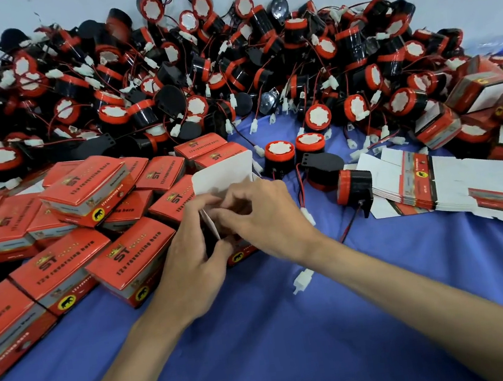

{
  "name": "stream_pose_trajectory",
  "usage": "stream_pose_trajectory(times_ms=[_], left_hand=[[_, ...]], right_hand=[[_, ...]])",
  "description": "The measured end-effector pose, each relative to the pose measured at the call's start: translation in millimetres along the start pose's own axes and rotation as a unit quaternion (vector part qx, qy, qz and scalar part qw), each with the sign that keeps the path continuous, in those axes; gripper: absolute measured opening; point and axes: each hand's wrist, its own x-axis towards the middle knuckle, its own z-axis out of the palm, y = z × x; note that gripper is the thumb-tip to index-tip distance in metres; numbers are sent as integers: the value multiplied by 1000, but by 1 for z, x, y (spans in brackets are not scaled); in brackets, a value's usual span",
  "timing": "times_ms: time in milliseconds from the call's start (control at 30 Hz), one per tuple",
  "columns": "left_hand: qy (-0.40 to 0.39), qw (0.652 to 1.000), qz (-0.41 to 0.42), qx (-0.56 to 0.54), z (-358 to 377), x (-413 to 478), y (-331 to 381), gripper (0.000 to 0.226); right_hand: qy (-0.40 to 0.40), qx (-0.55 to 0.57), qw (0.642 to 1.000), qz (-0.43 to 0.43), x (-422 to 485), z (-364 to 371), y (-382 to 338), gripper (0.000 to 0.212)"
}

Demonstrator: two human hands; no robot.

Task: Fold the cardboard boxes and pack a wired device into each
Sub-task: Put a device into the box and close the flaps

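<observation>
A loose white connector [302,279] lies on the blue table [264,348], just inside the right forearm. Past it, both hands meet on an open box [225,171]. The left hand [194,249] curls round its left side and pinches a white side flap. The right hand [265,210], fingers bent, pinches the flaps at the box's mouth, while the tall white lid flap stands up beyond the knuckles. Something black shows inside the box between the hands.

To the left of the left hand, closed red boxes [132,263] are heaped; they read "ST" and "12V reversing horn" and carry a black elephant on a yellow disc. To the right of the right hand a black-and-red wired device [355,186] lies on its side, beside a stack of flat box blanks [434,179]. Beyond both hands rises a big pile of wired devices [196,69].
</observation>
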Motion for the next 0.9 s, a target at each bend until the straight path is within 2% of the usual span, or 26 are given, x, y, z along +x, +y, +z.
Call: stream_pose_trajectory(times_ms=[133, 300, 333, 367, 433, 467, 500, 533, 600, 633, 700, 833, 867, 900], left_hand=[[-13, 1000, -3, -23, 0, 0, 1, 49], [-14, 1000, 8, -17, -1, 0, 0, 52], [-9, 1000, 7, -7, -1, -1, -1, 51], [0, 1000, 7, 5, 0, -1, -2, 47], [22, 998, 10, 52, 2, 1, -3, 41], [28, 996, 10, 80, 4, 2, -3, 42], [34, 994, 8, 102, 5, 3, -4, 45], [36, 992, 2, 117, 6, 4, -6, 48], [30, 990, -6, 141, 10, 4, -8, 52], [26, 989, -6, 148, 10, 5, -8, 51], [26, 989, 1, 143, 12, 6, -8, 45], [60, 990, 55, 113, 13, 6, -4, 26], [79, 992, 55, 77, 13, 6, -2, 25], [95, 993, 56, 34, 14, 5, 0, 35]], right_hand=[[-126, -87, 985, -75, 3, -14, -4, 22], [-245, -173, 940, -162, 3, -31, 0, 28], [-231, -183, 935, -196, -1, -33, 2, 25], [-179, -177, 938, -240, -7, -34, 4, 21], [18, -137, 946, -292, -19, -35, 13, 21], [120, -118, 946, -278, -22, -37, 19, 23], [188, -95, 948, -240, -21, -37, 25, 25], [201, -57, 960, -186, -19, -39, 29, 27], [92, 38, 990, -102, -18, -39, 37, 26], [33, 56, 993, -94, -19, -37, 39, 24], [-20, 18, 991, -128, -22, -34, 45, 23], [20, -111, 972, -207, -21, -29, 43, 23], [41, -137, 966, -215, -22, -26, 43, 21], [60, -150, 964, -210, -24, -23, 41, 21]])
